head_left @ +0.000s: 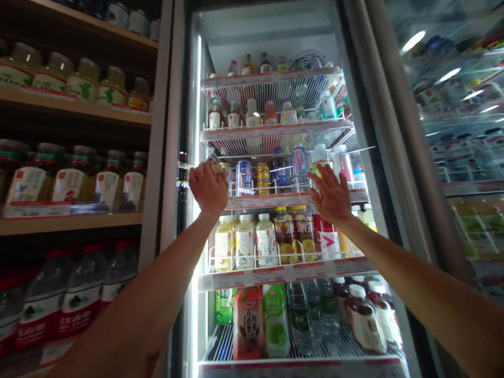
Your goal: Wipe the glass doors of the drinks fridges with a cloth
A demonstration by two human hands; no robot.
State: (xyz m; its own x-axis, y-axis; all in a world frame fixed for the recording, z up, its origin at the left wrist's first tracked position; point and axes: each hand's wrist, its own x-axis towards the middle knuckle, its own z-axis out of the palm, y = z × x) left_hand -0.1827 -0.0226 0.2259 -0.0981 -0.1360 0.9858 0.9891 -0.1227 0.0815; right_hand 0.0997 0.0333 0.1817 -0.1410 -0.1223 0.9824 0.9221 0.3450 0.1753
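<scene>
The left hand (208, 188) is closed around a crumpled, pale brownish cloth (218, 169), which bunches out above the knuckles at the left end of the middle shelf of a tall, brightly lit drinks fridge with a grey metal frame (168, 131). The right hand (331, 194) holds nothing, its fingers spread, in front of the same shelf toward its right end; whether its palm touches a surface cannot be told. Between the hands, behind that shelf's red-and-white front edge (271, 201), stand a blue-and-white can (244, 177) and a gold can (263, 178), with a clear bottle with a purple label (300, 160) nearer the right hand. On the shelf below, white-capped bottles with pale labels (245, 241) fill the left end, and a red bottle with a white label (327, 241) stands below the right hand. Along the bottom shelf's front edge are a large red bottle (248, 323) and a green one (276, 320), with white-capped brown bottles (364, 320) near the right corner. Left of the fridge, light wooden shelving (79, 224) carries rows of more bottles.
</scene>
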